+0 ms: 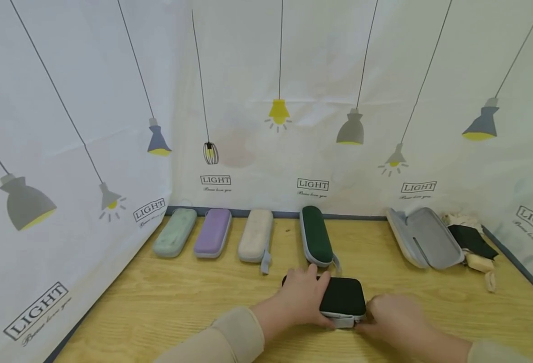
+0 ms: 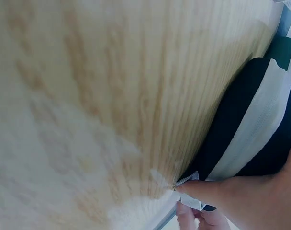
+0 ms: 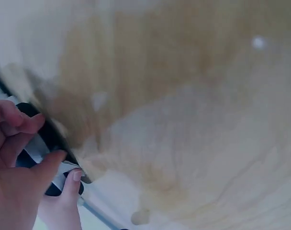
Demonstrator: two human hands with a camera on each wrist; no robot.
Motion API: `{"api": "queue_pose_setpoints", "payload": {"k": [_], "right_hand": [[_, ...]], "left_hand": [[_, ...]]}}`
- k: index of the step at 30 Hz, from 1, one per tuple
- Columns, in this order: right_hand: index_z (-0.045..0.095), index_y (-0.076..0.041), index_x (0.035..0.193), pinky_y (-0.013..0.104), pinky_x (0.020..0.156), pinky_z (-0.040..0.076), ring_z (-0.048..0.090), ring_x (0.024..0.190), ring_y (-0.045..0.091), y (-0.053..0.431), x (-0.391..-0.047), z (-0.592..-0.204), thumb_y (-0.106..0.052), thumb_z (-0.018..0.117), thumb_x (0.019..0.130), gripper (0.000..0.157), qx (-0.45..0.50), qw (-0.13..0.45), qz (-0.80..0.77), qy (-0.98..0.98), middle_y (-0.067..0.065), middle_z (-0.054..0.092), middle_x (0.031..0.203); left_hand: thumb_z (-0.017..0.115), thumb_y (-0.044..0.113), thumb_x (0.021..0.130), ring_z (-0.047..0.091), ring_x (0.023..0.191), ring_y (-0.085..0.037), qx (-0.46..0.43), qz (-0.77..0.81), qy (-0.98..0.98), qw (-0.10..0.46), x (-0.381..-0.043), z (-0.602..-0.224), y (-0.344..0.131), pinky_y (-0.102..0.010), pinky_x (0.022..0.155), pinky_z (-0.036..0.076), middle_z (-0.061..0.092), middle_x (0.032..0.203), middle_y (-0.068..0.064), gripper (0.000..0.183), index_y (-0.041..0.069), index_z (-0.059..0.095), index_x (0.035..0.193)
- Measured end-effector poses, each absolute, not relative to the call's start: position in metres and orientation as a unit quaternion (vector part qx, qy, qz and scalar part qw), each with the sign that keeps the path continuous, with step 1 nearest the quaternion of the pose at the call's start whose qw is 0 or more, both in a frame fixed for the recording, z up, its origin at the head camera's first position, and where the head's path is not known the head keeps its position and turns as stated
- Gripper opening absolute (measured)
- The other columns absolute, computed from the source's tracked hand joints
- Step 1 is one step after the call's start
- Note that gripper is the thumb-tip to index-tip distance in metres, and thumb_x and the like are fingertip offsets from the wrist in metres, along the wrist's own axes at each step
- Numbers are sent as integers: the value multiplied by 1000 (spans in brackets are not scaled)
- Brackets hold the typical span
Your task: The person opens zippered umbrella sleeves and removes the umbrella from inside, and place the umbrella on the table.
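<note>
A black zippered case (image 1: 342, 296) with a pale grey zip band and a short grey loop (image 1: 343, 321) lies near the front middle of the table. My left hand (image 1: 297, 297) grips it from above at the left, its thumb down by the loop. At the case's front right corner is my right hand (image 1: 395, 317), fingers curled, thumb and forefinger pinching at the zip edge. The zipper pull itself is hidden by the fingers. The left wrist view shows the zip band (image 2: 255, 124) along the case's side; the case looks closed there.
Behind stands a dark green case (image 1: 316, 234). Mint (image 1: 175, 233), purple (image 1: 212, 233) and cream (image 1: 255, 236) cases lie in a row at the left. An opened grey case (image 1: 434, 239) lies at the right, beside a black pouch (image 1: 472, 241) and beige items. Printed sheets wall the table.
</note>
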State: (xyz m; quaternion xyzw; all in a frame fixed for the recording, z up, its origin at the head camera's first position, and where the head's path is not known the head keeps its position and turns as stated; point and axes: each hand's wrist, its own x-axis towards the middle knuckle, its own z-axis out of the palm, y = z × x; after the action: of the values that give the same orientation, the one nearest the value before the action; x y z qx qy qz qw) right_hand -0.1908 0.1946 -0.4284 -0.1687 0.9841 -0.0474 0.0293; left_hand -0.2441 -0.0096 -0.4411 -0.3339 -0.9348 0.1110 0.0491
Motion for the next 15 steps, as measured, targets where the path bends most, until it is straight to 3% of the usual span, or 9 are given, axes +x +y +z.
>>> {"api": "queue_pose_setpoints", "payload": {"k": [4,9,15], "right_hand": [[54,-24,46,23,40,27,33,42,4,197,-190,-433,-43,72,68,34,-162,41,-141,976,-17,38,42],[54,-20,45,19,40,24,29,41,3,199,-188,-434,-27,70,74,34,-166,67,-210,961,-18,33,41],[55,-19,47,20,41,26,32,41,5,198,-187,-435,-32,70,74,34,-141,92,-231,958,-14,35,41]], "left_hand": [[38,90,47,51,78,-21,-327,113,-937,48,-244,-440,-8,-40,62,42,44,106,-3,108,24,35,133],[40,91,45,51,78,-21,-319,114,-940,43,-241,-438,-8,-41,61,42,45,104,-3,109,25,35,132],[45,89,46,51,79,-22,-311,109,-944,39,-239,-437,-7,-42,63,42,45,106,-3,106,26,36,132]]}}
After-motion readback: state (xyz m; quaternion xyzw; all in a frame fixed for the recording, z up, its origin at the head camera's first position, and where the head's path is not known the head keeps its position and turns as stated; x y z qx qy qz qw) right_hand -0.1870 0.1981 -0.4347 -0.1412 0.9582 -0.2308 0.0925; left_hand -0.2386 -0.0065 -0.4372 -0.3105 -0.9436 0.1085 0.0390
